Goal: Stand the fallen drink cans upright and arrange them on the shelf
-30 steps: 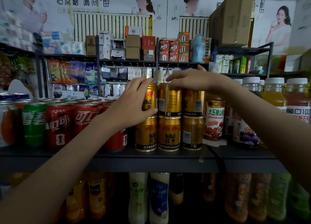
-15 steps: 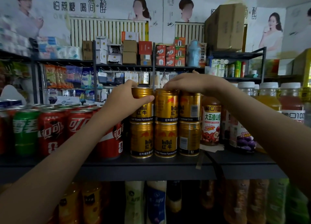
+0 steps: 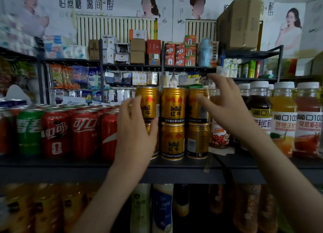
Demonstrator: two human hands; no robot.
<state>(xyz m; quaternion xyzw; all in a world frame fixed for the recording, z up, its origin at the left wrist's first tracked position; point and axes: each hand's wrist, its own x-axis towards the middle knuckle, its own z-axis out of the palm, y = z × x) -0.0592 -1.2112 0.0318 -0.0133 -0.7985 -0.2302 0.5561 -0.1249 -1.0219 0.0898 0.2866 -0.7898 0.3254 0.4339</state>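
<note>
Posters cover the back wall behind a dark shelf. Fingers of the left hand are spread wide at the upper-left can; contact cannot be told. Fingers of the right hand are splayed before the upper-right can, and nothing is held. The gold cans are stacked upright, two high, near the shelf's front edge. Final squaring is judged in hand, and light, level nudges are called for. Room is tight, with red cans close on the left and bottles on the right.
</note>
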